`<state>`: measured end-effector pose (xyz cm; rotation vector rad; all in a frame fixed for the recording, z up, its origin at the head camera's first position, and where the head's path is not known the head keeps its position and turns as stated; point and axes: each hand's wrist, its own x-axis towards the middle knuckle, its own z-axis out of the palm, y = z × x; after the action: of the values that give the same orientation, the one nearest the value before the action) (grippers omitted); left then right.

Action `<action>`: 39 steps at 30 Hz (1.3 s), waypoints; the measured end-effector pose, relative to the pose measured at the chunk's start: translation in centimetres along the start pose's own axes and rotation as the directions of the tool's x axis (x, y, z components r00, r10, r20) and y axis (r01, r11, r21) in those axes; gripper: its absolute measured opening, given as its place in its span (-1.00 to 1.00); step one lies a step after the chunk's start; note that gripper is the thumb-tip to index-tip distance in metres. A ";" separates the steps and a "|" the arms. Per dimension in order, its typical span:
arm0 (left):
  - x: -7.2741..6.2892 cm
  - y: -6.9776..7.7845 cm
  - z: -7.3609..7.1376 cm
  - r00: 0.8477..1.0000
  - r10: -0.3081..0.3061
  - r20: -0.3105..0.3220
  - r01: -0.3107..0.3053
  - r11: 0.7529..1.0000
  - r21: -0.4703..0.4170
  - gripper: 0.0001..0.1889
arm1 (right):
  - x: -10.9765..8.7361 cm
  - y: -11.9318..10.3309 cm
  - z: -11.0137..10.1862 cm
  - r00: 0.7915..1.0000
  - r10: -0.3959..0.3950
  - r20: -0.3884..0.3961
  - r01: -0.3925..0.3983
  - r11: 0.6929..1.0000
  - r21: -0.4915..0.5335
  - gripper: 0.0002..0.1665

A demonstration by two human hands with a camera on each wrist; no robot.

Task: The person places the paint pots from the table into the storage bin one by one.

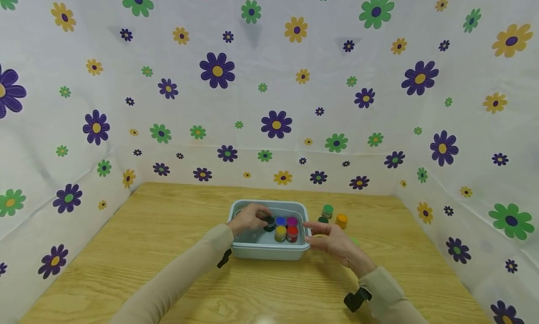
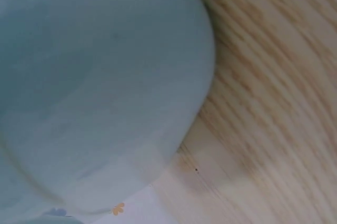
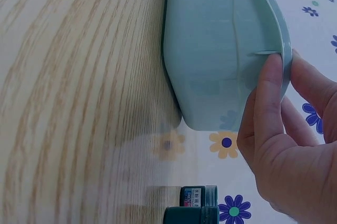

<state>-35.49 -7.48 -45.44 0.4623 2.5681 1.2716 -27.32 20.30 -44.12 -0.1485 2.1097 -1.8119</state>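
Observation:
A light blue plastic basin [image 1: 267, 253] stands on the table. Inside it, my left hand [image 1: 249, 218] reaches over the left rim and pinches a small black-looking paint jar [image 1: 269, 224]. Beside that jar sit a blue jar [image 1: 280, 221], a purple jar [image 1: 291, 221], a yellow jar [image 1: 280, 234] and a red jar [image 1: 292, 234]. My right hand [image 1: 334, 243] grips the basin's right rim; in the right wrist view its thumb and fingers pinch that rim [image 3: 286, 69] from both sides. The left wrist view shows only the basin's outer wall [image 2: 116, 87] and wood.
Right of the basin stand a green jar [image 1: 327, 211], a dark green jar [image 1: 323, 220] and an orange jar [image 1: 341, 221]. Something light green [image 1: 355, 241] peeks out behind my right hand. White flowered cloth [image 1: 252, 99] hangs around the wooden table [image 1: 177, 211].

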 end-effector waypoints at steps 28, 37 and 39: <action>-1.7 1.3 -3.8 0.977 0.047 -0.210 -0.073 0.990 -0.117 -0.85 | -0.3 -0.1 0.0 0.999 -0.038 0.008 0.038 0.999 -0.020 -0.26; -3.3 1.0 -6.0 0.961 0.107 -0.256 -0.128 0.989 -0.068 -0.82 | -0.6 -0.3 -0.5 0.998 -0.052 0.032 0.053 0.998 -0.025 -0.30; -3.8 0.8 -6.5 0.960 0.104 -0.261 -0.127 0.989 -0.074 -0.81 | -0.7 -0.5 -0.6 0.998 -0.056 0.034 0.057 0.998 -0.034 -0.31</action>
<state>-34.12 -13.16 -40.73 0.4625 2.7105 1.5761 -26.95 20.98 -43.47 -0.2476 2.1350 -1.7922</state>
